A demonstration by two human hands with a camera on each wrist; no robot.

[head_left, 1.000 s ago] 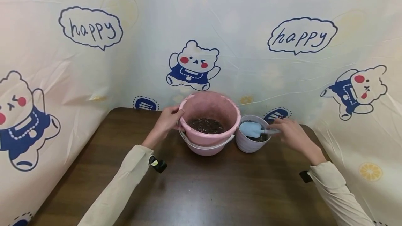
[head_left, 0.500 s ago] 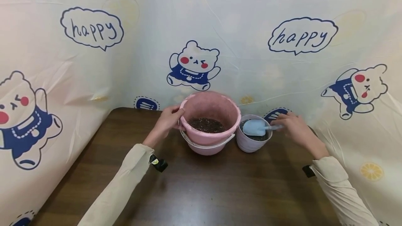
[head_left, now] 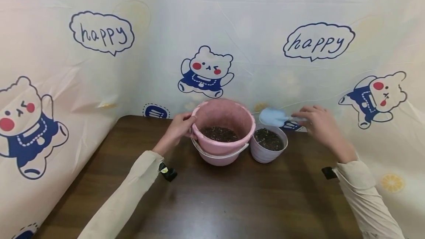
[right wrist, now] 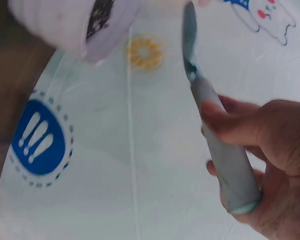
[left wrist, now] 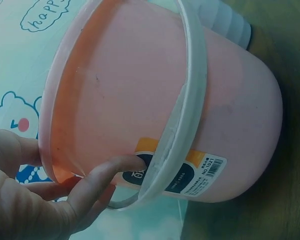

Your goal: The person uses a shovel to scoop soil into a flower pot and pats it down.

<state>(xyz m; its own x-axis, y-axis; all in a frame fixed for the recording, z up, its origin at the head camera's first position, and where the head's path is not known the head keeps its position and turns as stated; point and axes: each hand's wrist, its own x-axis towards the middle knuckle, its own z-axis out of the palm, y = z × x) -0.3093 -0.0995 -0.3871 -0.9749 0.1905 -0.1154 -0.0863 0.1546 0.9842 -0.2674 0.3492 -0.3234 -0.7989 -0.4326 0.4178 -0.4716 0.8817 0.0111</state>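
A pink bucket (head_left: 217, 150) with a white handle (head_left: 229, 155) stands on the table with dark soil in its bottom. My left hand (head_left: 179, 126) grips its rim at the left; the left wrist view shows the fingers (left wrist: 107, 177) against the outer wall near a label (left wrist: 207, 172). In my right hand (head_left: 320, 124) is a small trowel (head_left: 273, 117) with a light blue blade, its grey handle (right wrist: 227, 155) wrapped by fingers and thumb. The blade is raised above the back of a pale lilac flowerpot (head_left: 265, 155). Dark soil (head_left: 268, 139) nearly fills that pot.
The dark wooden table (head_left: 212, 202) reaches toward me in front of both containers. A printed cloth (head_left: 259, 28) with bears and "happy" bubbles hangs close behind and along both sides. The flowerpot stands right beside the bucket.
My right hand has lifted the trowel up off the soil in the flowerpot and slightly away, uncovering the soil. My left hand stays on the bucket's rim.
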